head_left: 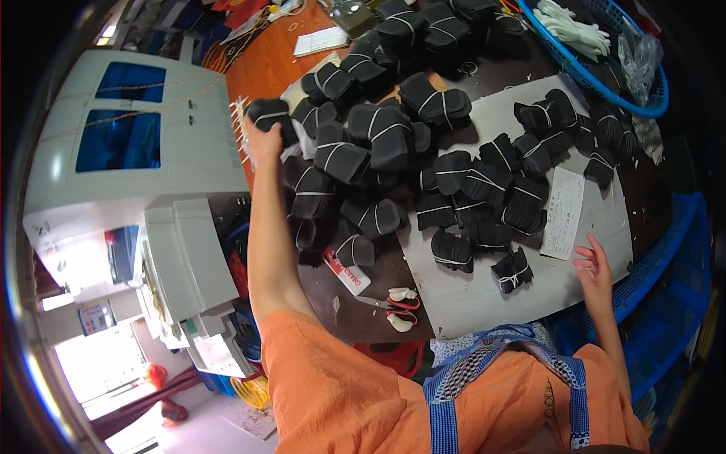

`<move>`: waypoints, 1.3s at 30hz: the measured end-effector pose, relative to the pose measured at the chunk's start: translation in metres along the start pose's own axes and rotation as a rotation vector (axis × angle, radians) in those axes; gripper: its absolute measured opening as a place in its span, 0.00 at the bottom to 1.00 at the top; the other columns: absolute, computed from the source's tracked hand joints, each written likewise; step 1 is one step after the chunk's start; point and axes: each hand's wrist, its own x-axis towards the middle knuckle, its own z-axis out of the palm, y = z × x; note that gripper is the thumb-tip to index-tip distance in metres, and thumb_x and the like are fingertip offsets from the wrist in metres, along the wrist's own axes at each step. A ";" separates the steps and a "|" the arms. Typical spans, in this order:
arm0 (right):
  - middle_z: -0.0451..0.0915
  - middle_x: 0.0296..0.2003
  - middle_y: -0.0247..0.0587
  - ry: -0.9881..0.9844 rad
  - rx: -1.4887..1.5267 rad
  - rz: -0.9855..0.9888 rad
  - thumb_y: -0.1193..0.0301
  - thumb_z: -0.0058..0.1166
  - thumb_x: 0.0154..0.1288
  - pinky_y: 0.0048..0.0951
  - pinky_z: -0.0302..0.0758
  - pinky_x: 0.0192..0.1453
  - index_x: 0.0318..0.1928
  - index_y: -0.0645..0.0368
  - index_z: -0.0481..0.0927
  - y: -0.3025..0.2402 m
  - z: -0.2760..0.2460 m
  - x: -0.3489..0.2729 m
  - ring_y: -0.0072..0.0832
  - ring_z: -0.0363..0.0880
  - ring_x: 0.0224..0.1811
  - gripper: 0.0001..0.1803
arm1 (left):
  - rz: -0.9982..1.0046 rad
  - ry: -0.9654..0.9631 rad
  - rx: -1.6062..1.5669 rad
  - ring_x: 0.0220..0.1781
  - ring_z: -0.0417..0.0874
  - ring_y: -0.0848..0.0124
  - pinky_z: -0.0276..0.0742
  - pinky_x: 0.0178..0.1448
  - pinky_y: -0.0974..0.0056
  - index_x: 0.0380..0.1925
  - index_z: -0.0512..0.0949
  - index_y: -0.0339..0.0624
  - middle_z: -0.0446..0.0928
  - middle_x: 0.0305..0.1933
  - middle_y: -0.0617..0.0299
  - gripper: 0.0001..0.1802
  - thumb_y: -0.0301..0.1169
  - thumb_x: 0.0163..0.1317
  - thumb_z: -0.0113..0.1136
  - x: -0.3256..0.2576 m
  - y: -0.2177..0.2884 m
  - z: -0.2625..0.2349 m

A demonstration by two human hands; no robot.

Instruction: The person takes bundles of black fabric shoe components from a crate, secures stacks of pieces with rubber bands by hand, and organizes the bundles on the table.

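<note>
Bundle of black fabric pieces, white-tied, far left of the pile, gripped in left hand. Looks light, soft, squashy; grab across the tie. Right hand open on grey sheet.

Cluttered worktable, grey machine at left, pale floor below.

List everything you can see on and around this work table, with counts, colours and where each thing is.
bundles: several dozen, black tied with white bands, heaped across table
grey sheet: one, under right bundles
paper slip: one, white, on sheet, right
scissors: one pair, red and white, front edge
basket: one, blue, far right, holding white gloves
machine: one, pale grey, blue windows, left
left hand: grips one bundle at heap's left
right hand: open, fingers on sheet
</note>
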 end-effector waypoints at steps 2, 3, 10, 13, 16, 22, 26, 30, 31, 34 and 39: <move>0.74 0.51 0.42 0.111 0.026 0.075 0.78 0.50 0.63 0.23 0.71 0.52 0.68 0.56 0.61 0.010 -0.017 -0.013 0.22 0.74 0.47 0.32 | -0.086 -0.114 0.134 0.65 0.69 0.49 0.63 0.69 0.55 0.67 0.55 0.37 0.66 0.64 0.41 0.48 0.40 0.48 0.65 0.013 -0.009 0.040; 0.75 0.50 0.41 0.205 0.053 0.127 0.78 0.51 0.63 0.23 0.71 0.53 0.67 0.57 0.62 0.013 -0.023 -0.027 0.22 0.74 0.47 0.31 | -0.155 -0.222 0.225 0.65 0.68 0.47 0.63 0.69 0.55 0.67 0.55 0.35 0.65 0.65 0.40 0.48 0.42 0.47 0.65 0.018 -0.010 0.064; 0.77 0.45 0.40 0.316 0.197 0.078 0.80 0.49 0.65 0.22 0.73 0.50 0.60 0.59 0.68 0.027 -0.011 -0.035 0.20 0.76 0.46 0.22 | -0.057 -0.853 0.032 0.20 0.74 0.66 0.77 0.31 0.58 0.35 0.79 0.32 0.75 0.19 0.56 0.29 0.54 0.62 0.55 0.124 -0.212 0.009; 0.80 0.38 0.38 0.588 0.040 0.093 0.81 0.49 0.63 0.21 0.76 0.41 0.56 0.58 0.72 0.042 -0.029 -0.082 0.18 0.78 0.36 0.20 | -0.405 -0.947 -0.029 0.30 0.78 0.64 0.78 0.40 0.59 0.46 0.75 0.32 0.77 0.29 0.56 0.13 0.25 0.62 0.54 0.028 0.009 0.096; 0.81 0.35 0.37 0.717 0.036 0.067 0.80 0.50 0.63 0.22 0.77 0.40 0.55 0.58 0.73 0.053 -0.047 -0.085 0.20 0.80 0.34 0.19 | -0.076 -0.726 0.065 0.35 0.78 0.61 0.77 0.43 0.58 0.48 0.74 0.33 0.77 0.36 0.53 0.17 0.31 0.63 0.53 -0.007 0.082 0.055; 0.79 0.34 0.35 1.110 0.207 0.133 0.79 0.47 0.65 0.19 0.73 0.39 0.53 0.60 0.74 0.144 -0.128 -0.127 0.16 0.74 0.31 0.15 | 0.536 -0.199 0.195 0.45 0.80 0.54 0.75 0.48 0.55 0.52 0.74 0.34 0.78 0.49 0.47 0.25 0.44 0.64 0.52 -0.067 0.192 0.012; 0.81 0.33 0.37 1.023 0.186 0.329 0.83 0.50 0.58 0.22 0.75 0.41 0.48 0.60 0.77 0.254 -0.164 -0.132 0.20 0.78 0.33 0.17 | 1.040 -0.537 -0.235 0.57 0.75 0.63 0.70 0.61 0.61 0.55 0.71 0.30 0.76 0.53 0.52 0.17 0.21 0.66 0.51 -0.255 0.329 0.047; 0.82 0.33 0.40 0.897 0.085 0.417 0.77 0.55 0.55 0.27 0.77 0.44 0.47 0.59 0.78 0.333 -0.202 -0.110 0.31 0.82 0.37 0.16 | 1.128 -1.007 -0.279 0.62 0.72 0.59 0.68 0.64 0.60 0.56 0.71 0.35 0.69 0.61 0.51 0.27 0.16 0.53 0.58 -0.485 0.426 0.081; 0.81 0.39 0.44 0.756 0.033 0.504 0.72 0.57 0.55 0.30 0.76 0.50 0.51 0.57 0.76 0.334 -0.221 -0.098 0.37 0.81 0.43 0.20 | 1.213 -1.156 -0.361 0.68 0.65 0.56 0.64 0.67 0.57 0.59 0.69 0.37 0.63 0.66 0.49 0.31 0.16 0.51 0.60 -0.531 0.445 0.090; 0.76 0.51 0.46 0.697 -0.258 0.433 0.70 0.58 0.56 0.36 0.73 0.56 0.58 0.54 0.71 0.356 -0.250 -0.032 0.42 0.76 0.53 0.26 | 1.314 -1.228 -0.516 0.72 0.56 0.47 0.58 0.71 0.52 0.62 0.67 0.43 0.56 0.70 0.47 0.36 0.19 0.49 0.65 -0.629 0.478 0.122; 0.63 0.64 0.43 0.491 -0.797 0.355 0.67 0.58 0.54 0.47 0.61 0.67 0.65 0.52 0.63 0.384 -0.335 0.077 0.44 0.61 0.66 0.36 | 1.407 -1.092 -0.208 0.74 0.48 0.42 0.47 0.72 0.41 0.66 0.62 0.45 0.61 0.67 0.48 0.41 0.32 0.51 0.67 -0.693 0.495 0.148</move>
